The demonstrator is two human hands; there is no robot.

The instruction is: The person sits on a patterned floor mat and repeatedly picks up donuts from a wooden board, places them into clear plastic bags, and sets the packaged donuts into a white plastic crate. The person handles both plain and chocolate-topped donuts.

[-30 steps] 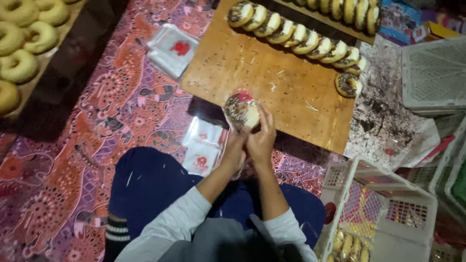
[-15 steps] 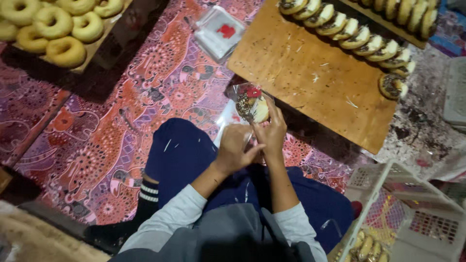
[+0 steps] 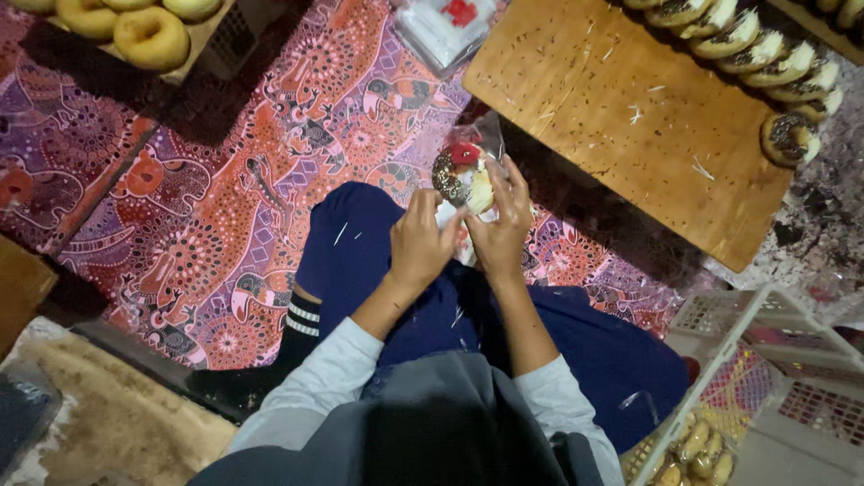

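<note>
A topped doughnut (image 3: 461, 175) with dark sprinkles and pale shreds sits inside a clear plastic bag with a red patch. Both hands grip that bag over my lap. My left hand (image 3: 419, 245) pinches the lower part of the bag. My right hand (image 3: 500, 219) holds its right side, fingers spread along the plastic. I sit cross-legged in dark blue trousers on a patterned red and purple mat (image 3: 207, 225).
A low wooden board (image 3: 621, 117) lies ahead with a row of topped doughnuts (image 3: 756, 45) along its far edge. Plain doughnuts (image 3: 135, 27) lie on a tray at top left. A stack of clear bags (image 3: 441, 27) rests above. White plastic baskets (image 3: 765, 396) stand at lower right.
The view has swung right and down, so the plain doughnuts slide toward the top left. My hands stay on the bagged doughnut and have drawn it closer over my lap.
</note>
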